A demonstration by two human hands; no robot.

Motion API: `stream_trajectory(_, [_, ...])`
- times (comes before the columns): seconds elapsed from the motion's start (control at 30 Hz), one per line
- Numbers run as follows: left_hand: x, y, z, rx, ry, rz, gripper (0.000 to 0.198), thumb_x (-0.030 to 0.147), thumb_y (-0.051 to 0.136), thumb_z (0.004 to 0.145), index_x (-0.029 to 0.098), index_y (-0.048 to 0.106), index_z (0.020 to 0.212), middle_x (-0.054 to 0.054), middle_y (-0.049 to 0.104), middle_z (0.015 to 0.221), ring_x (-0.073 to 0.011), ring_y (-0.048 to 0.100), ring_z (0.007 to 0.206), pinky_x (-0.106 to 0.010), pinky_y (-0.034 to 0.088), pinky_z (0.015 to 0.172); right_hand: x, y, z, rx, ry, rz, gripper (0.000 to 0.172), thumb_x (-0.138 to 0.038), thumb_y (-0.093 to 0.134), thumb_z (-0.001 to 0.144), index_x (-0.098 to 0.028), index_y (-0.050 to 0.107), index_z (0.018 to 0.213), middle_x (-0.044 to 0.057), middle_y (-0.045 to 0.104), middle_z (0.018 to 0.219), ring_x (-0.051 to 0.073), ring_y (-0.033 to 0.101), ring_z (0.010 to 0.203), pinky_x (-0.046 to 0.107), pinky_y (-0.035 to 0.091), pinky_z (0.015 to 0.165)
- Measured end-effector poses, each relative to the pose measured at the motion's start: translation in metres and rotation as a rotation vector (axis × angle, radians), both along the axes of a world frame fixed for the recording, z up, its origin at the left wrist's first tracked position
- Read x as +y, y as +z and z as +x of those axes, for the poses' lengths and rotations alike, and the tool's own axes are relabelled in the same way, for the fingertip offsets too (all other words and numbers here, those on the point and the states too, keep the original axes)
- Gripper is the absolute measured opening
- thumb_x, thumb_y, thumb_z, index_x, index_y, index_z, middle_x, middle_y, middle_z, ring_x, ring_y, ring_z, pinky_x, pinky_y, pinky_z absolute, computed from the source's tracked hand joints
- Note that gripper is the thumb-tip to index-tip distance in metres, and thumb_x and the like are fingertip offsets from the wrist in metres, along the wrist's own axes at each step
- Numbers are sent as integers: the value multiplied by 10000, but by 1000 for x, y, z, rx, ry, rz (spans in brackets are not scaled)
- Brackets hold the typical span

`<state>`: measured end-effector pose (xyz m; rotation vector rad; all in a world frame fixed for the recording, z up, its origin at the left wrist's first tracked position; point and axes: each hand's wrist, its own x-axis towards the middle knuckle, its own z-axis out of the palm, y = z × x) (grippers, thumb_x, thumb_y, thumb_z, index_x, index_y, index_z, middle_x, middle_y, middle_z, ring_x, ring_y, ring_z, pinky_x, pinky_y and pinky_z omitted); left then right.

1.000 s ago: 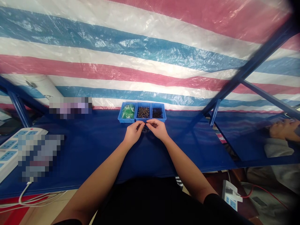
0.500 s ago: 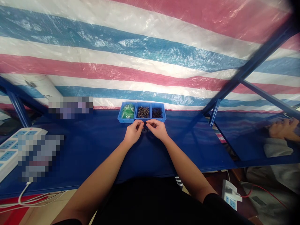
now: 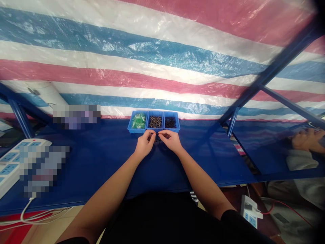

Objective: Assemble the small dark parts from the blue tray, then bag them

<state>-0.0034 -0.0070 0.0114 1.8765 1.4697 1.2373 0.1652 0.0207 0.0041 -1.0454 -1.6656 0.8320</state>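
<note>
The left hand [image 3: 145,144] and the right hand [image 3: 171,140] meet just in front of the bins, each curled nearly shut, with thumb and fingers pinched. Between their fingertips [image 3: 153,134] is a small dark piece [image 3: 156,134], too small to make out; both hands appear to grip it, one from each side. A piece this small seems best worked with the fingertips alone, with wrists steady and low over the cloth, so that a slip stays easy to find.

Just beyond the fingers stand three blue plastic bins [image 3: 154,130] side by side. The left bin holds green and clear bits [image 3: 138,120], the middle one brownish beads [image 3: 155,122], and the right one darker small pieces [image 3: 170,122]. Around them spreads a dark blue cloth [image 3: 101,162] on a table. A white power strip [image 3: 8,159] lies at the left edge, and a striped tarp [image 3: 127,51] hangs behind.
</note>
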Motion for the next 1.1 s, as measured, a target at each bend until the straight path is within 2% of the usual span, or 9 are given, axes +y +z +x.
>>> stream_trajectory(0.37, [0,-1,-2,32,8,-25,267,447,435,939,217,569,924,20,631,674,-140,609,611,-250,444,605,-1,-1,-1,-24,4,20,208,-318,636,820,-201,734,961,49,744,896,179,685,752,287,550,661])
stream_trajectory(0.6, [1,-2,-2,23,5,-9,287,447,462,928,225,586,1061,24,635,675,-134,599,589,-240,432,568,0,2,0,-12,-18,20,194,-303,631,819,-203,740,946,43,744,881,179,684,744,287,548,652])
stream_trajectory(0.9, [1,0,-2,50,-3,-12,286,454,448,936,217,607,928,16,638,687,-135,609,618,-243,444,607,-1,2,0,-23,-7,14,203,-313,636,818,-204,737,955,47,745,900,184,689,775,290,549,668])
stream_trajectory(1.1, [0,0,-1,10,0,-4,295,448,496,916,223,605,1072,23,640,670,-134,605,591,-237,444,585,0,0,1,-4,-35,37,188,-299,635,818,-201,737,941,42,741,875,177,682,751,280,537,648])
